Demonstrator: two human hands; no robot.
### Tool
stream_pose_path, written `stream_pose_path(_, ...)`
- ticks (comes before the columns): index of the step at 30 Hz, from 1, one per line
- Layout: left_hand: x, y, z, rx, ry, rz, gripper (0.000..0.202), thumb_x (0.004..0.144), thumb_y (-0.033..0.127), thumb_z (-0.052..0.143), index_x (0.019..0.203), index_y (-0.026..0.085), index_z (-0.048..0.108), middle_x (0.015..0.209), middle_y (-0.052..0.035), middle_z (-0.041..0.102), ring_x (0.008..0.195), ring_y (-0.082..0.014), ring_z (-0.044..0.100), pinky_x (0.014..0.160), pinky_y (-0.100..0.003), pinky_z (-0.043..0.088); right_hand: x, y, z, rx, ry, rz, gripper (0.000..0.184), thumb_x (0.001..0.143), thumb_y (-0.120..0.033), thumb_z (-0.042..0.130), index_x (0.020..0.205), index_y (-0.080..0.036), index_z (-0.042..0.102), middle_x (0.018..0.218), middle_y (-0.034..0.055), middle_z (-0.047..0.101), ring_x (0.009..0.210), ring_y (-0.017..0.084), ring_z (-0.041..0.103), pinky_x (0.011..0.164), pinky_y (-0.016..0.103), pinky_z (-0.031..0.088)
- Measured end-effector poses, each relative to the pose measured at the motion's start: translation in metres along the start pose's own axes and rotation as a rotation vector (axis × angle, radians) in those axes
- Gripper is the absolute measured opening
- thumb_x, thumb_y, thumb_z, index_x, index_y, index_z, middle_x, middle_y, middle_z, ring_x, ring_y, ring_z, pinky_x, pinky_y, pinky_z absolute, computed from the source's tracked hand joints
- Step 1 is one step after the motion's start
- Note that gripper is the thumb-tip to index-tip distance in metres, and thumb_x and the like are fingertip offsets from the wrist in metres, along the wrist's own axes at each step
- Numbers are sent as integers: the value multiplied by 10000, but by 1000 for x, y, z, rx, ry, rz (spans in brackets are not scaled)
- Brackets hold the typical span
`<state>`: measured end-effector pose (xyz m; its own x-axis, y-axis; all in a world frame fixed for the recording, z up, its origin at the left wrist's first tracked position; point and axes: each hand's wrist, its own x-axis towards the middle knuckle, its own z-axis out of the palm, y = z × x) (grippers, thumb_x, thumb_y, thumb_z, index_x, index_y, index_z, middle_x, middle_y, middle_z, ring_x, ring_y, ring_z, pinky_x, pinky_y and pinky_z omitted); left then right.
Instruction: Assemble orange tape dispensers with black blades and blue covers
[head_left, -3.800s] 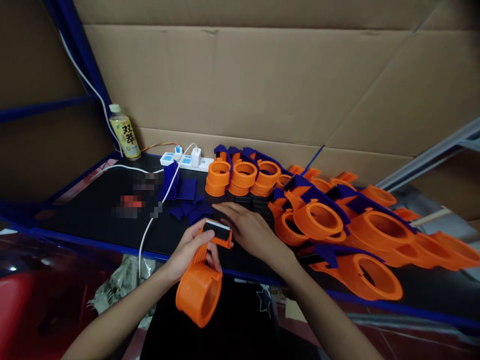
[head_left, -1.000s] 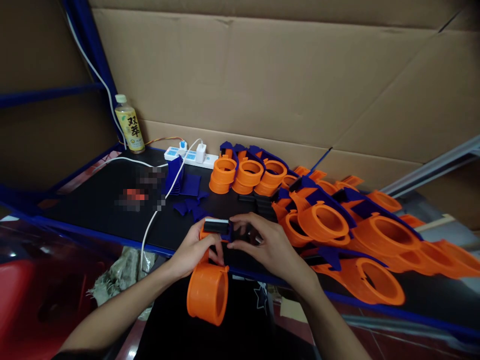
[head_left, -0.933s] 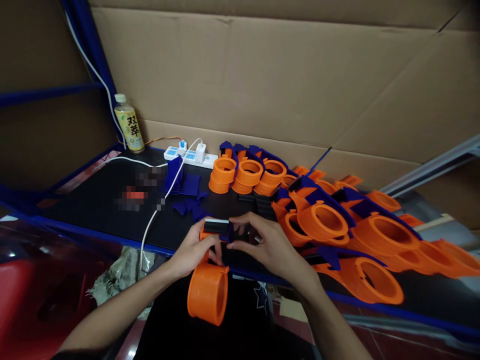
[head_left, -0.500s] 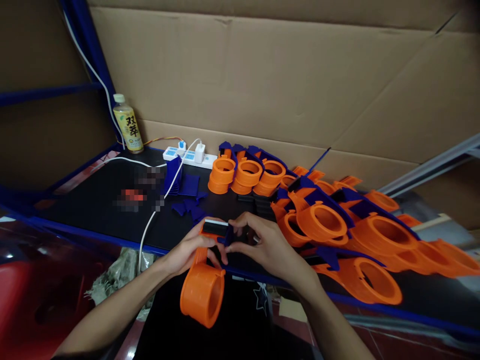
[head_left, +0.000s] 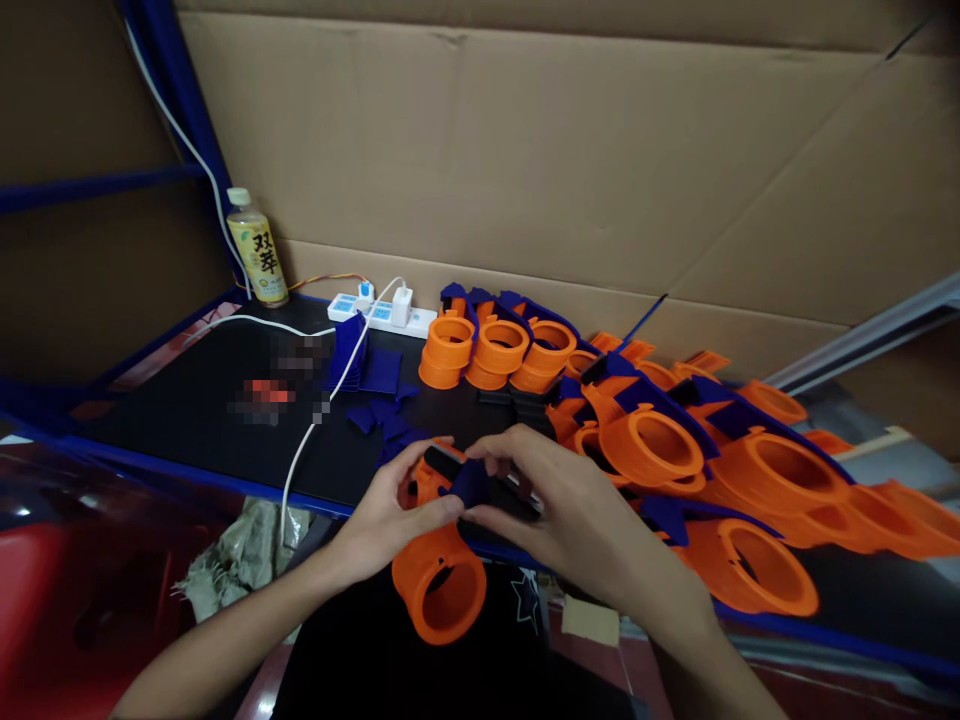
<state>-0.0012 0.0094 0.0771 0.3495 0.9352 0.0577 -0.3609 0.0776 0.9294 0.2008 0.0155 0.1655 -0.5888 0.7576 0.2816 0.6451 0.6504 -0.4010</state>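
Note:
An orange tape dispenser (head_left: 416, 562) is held up in front of the table's near edge, its round ring hanging low. My left hand (head_left: 379, 525) is closed around its upper part, the thumb pressing near a dark blue plastic flap (head_left: 471, 484) at the head. A black strip (head_left: 444, 460) shows along the top of that head. From the other side, my right hand (head_left: 566, 505) pinches the blue flap between thumb and fingers. Its fingers partly hide how the flap sits on the dispenser.
Finished-looking orange and blue dispensers (head_left: 652, 445) crowd the right side of the black table (head_left: 172, 400). Blue flaps (head_left: 380, 370) and small blue pieces (head_left: 390, 420) lie left of centre. Behind are a power strip (head_left: 416, 320), a bottle (head_left: 259, 250) and a white cable (head_left: 296, 450).
The held dispenser has turned and moved slightly right, so its ring opening faces me more. My left thumb has shifted onto the head beside the blue flap.

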Motion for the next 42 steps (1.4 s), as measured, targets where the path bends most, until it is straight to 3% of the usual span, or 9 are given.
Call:
stream_pose_path(5,1,-3,4,18,8,12,299,802,355,800,1029,174,729,993,-51,721,957,-197,639,910,-290,475,-10,-9,8,19,-70,-22,436,897,-356,718,1297,-283,562,1199,42,648,1022,189,651,781,287,545)
stream_pose_path(9,1,-6,1,-42,30,-42,306,835,412,757,1012,163,757,978,-77,733,934,-212,655,885,-306,487,-15,5,4,84,30,65,378,950,-388,642,1311,-292,585,1145,34,686,940,161,672,749,262,552)
stream_pose_path(13,1,-11,-1,-98,30,-39,300,858,408,732,1022,158,755,961,-84,728,877,-206,665,837,-318,509,-17,33,4,-11,159,196,293,973,-398,594,1216,-246,656,1057,53,719,865,177,689,760,301,561)
stream_pose_path(16,2,-13,-1,-102,12,-11,286,862,380,733,1045,161,750,962,-84,731,863,-208,683,849,-336,520,-16,50,9,-173,169,269,302,992,-415,547,1203,-232,665,1119,73,726,921,218,710,795,354,566)
stream_pose_path(21,4,-13,-2,-150,-18,12,284,882,388,707,1031,149,744,895,-87,742,824,-216,705,815,-343,538,-13,67,17,-410,133,334,313,1012,-369,497,1225,-200,653,1168,103,726,908,266,730,710,376,568)
stream_pose_path(26,5,-16,-4,-130,10,11,334,844,388,751,1087,160,738,994,-96,746,880,-225,709,896,-371,521,-12,61,21,-213,99,242,289,1014,-359,509,1221,-220,656,1191,80,708,1007,236,711,819,373,575)
stream_pose_path(35,8,-10,-2,-57,-63,4,505,662,329,906,1090,149,709,935,-64,718,902,-215,669,881,-324,496,-5,38,22,98,62,196,238,997,-326,554,1184,-262,687,1165,39,700,1001,181,684,859,325,560)
stream_pose_path(39,5,0,0,36,-61,-62,496,705,314,875,1127,143,679,1008,-78,704,928,-221,660,872,-331,498,-7,33,21,157,132,156,241,993,-280,567,1207,-261,677,1159,42,700,1025,172,674,867,308,555)
stream_pose_path(42,0,8,1,156,-124,-49,447,741,328,843,1116,147,679,1017,-72,700,947,-219,643,883,-331,497,-7,21,15,245,109,36,323,1002,-192,520,1290,-274,641,1258,54,670,1126,174,647,935,319,548)
